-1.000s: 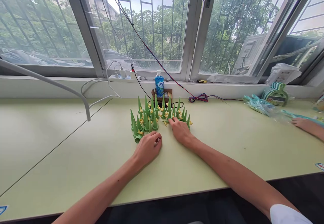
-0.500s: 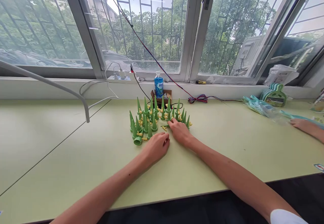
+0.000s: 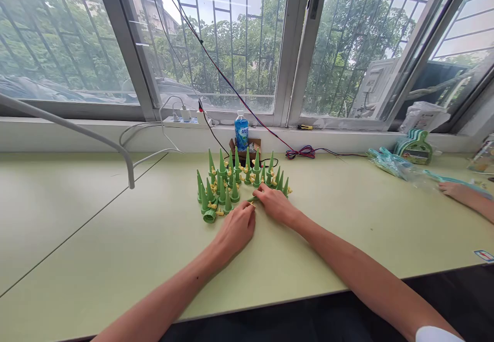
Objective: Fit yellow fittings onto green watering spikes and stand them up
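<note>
Green plastic watering spikes (image 3: 227, 200), several of them, stand point-up in a cluster on the table, with small yellow valves (image 3: 219, 212) on and among them. My left hand (image 3: 236, 227) is closed at the near side of the cluster, its fingertips pinching a small yellow valve (image 3: 251, 204). Just right of it, my right hand (image 3: 277, 205) has its fingers curled on a green spike (image 3: 252, 198) lying on its side. The right fingers hide part of that spike. One more spike lies with its open round end (image 3: 209, 216) toward me.
Behind the cluster are a blue bottle (image 3: 241, 133) and a small cardboard box (image 3: 254, 145). A grey curved pipe (image 3: 96, 136) crosses at left. Cables (image 3: 301, 152) lie along the back. At right, another person's hand (image 3: 457, 191) rests near bagged green plastic pieces (image 3: 389, 164).
My left hand has come to the loose yellow valve, which has shifted slightly toward me. My right hand has drawn slightly nearer, with more of the lying spike showing.
</note>
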A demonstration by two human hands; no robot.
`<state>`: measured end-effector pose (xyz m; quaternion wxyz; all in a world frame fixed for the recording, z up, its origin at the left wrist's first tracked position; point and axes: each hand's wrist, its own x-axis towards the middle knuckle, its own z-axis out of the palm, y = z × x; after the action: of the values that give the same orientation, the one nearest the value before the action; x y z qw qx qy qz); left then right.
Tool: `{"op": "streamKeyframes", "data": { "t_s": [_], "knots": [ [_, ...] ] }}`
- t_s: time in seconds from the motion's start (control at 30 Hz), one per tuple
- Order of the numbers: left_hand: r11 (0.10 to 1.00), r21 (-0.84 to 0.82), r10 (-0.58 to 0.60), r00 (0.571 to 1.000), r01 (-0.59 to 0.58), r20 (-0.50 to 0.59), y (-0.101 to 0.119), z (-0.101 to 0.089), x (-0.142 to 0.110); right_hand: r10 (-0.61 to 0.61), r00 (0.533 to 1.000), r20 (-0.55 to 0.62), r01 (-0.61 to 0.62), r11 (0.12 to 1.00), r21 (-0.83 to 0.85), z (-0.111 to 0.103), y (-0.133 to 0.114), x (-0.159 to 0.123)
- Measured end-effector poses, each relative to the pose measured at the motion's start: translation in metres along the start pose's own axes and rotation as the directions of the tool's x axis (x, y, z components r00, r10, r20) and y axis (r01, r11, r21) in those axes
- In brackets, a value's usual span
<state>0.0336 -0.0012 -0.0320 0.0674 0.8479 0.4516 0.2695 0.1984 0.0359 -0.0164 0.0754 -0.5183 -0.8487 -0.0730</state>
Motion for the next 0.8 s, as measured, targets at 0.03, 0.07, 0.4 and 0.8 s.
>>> {"op": "streamKeyframes", "data": {
  "t_s": [0.03, 0.07, 0.4, 0.8],
  "knots": [
    [1.0, -0.021, 0.006, 1.0, -0.006, -0.005, 0.0, -0.001, 0.0, 0.005, 1.0, -0.005, -0.005, 1.0, -0.004, 0.0, 0.0, 0.0],
    [0.999, -0.043, 0.013, 1.0, -0.013, -0.011, 0.0, -0.002, 0.0, 0.009, 1.0, -0.011, -0.009, 1.0, -0.009, 0.001, 0.0, 0.0],
    [0.992, -0.117, -0.04, 0.998, 0.035, -0.039, -0.005, -0.001, 0.001, 0.043, 0.964, -0.263, 0.016, 0.976, 0.217, 0.007, 0.004, 0.003],
    [0.939, -0.303, -0.21, 0.969, 0.164, -0.127, 0.002, -0.008, 0.001, 0.182, 0.846, -0.501, 0.233, 0.72, 0.654, 0.005, -0.016, -0.007]
  ]
}}
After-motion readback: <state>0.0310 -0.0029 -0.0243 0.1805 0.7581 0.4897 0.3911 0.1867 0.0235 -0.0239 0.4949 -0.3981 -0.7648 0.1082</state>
